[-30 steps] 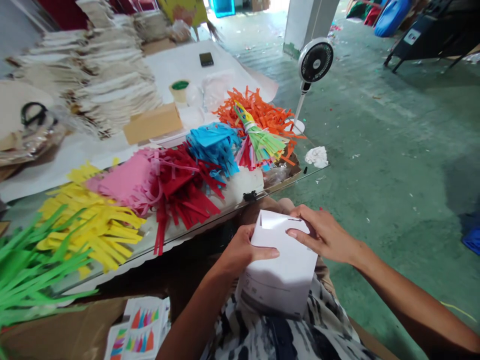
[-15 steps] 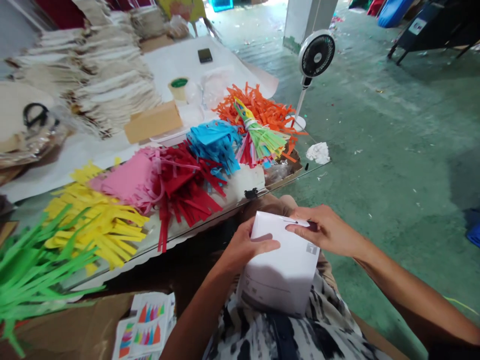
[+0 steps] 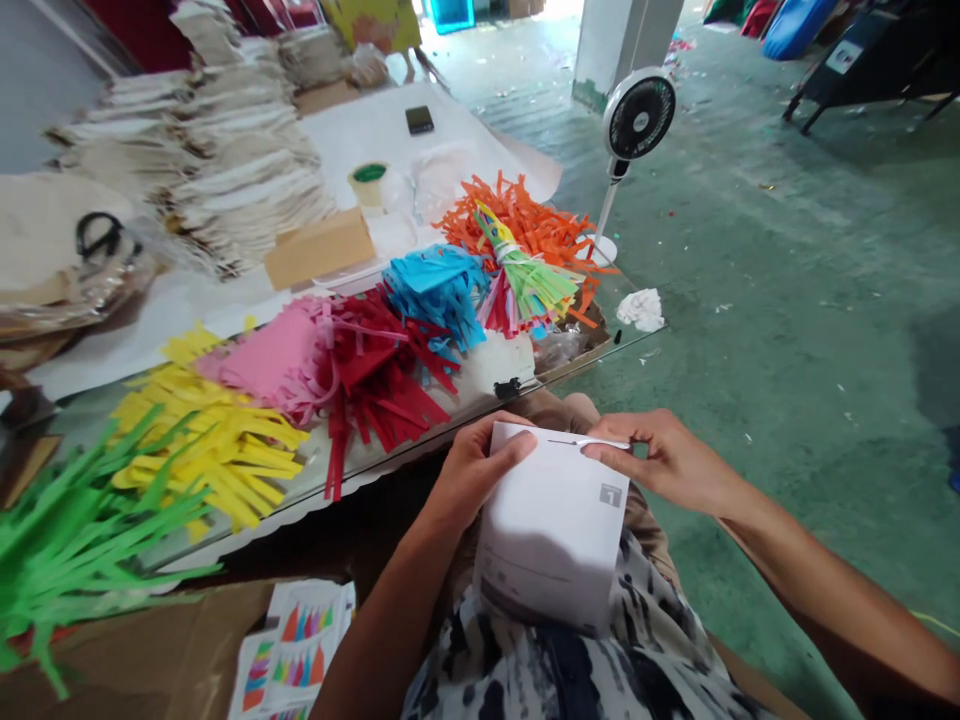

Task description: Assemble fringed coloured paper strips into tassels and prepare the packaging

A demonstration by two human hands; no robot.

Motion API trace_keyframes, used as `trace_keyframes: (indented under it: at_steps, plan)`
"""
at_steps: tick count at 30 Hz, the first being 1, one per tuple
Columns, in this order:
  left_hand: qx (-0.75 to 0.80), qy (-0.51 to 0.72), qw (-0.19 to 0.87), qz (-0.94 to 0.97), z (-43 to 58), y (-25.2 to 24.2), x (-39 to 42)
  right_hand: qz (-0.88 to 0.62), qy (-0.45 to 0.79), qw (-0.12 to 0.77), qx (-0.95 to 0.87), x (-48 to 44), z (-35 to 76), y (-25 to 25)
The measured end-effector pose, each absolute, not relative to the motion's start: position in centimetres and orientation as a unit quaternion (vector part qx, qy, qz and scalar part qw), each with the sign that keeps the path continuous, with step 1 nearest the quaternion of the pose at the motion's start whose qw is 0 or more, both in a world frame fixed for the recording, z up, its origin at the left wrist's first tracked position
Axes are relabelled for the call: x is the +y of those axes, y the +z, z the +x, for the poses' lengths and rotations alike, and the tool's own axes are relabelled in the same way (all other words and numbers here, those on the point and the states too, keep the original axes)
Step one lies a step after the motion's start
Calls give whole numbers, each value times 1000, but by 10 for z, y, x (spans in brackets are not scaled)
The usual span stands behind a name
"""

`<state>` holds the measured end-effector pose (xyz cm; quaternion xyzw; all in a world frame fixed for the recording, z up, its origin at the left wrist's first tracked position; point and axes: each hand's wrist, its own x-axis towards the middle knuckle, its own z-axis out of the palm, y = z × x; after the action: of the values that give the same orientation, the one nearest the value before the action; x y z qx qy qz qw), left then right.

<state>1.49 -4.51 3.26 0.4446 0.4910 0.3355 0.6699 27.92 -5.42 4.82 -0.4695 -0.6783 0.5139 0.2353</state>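
Note:
A white cardboard box [image 3: 551, 535] rests on my lap, its top flap pressed down flat. My left hand [image 3: 469, 475] grips the box's upper left corner, fingers curled over the top edge. My right hand [image 3: 664, 460] holds the upper right corner, fingertips pinching the closed flap. In front of me a low glass-topped table [image 3: 577, 365] carries piles of fringed paper: green [image 3: 67, 540], yellow [image 3: 202, 440], pink [image 3: 262, 355], red [image 3: 379, 380], blue [image 3: 435, 290] and orange [image 3: 525, 220], plus a tied multicoloured tassel [image 3: 521, 280].
A small white fan [image 3: 637, 120] stands on the green floor past the table. Stacks of beige fabric [image 3: 202, 150], a tape roll [image 3: 369, 182], a brown cardboard piece [image 3: 319, 248] and a phone [image 3: 420, 119] lie behind. Printed sticker sheets [image 3: 300, 655] sit at my lower left. Crumpled paper [image 3: 641, 308] lies on the floor.
The box's raised top flap has been folded down and shut. My left hand shifted up to the top edge; my right hand stayed on the right corner.

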Motion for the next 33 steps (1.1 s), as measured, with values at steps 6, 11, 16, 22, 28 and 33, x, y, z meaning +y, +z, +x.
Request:
trace_keyframes:
  at_steps: [6,11,16,22,28,33]
  plan:
    - [508,342,668,422,14,29,-45,-452,610,266,-594,-59,269,45]
    - [471,313,698,439,4,38,-32,-469,576,288,-605,-62,266,44]
    - [484,284,691,456,3,54,-22,-477,529,301,-635,-62,261,52]
    - [460,285,713,446,4,51,-25,-474,499,307,-657,-65,256,55]
    - [469,267,722,433,-1,55,-20,-488,483,311,-657,-62,254,60]
    - [475,294,677,479,7,63,-22,-497,454,299,-676,-63,246,68]
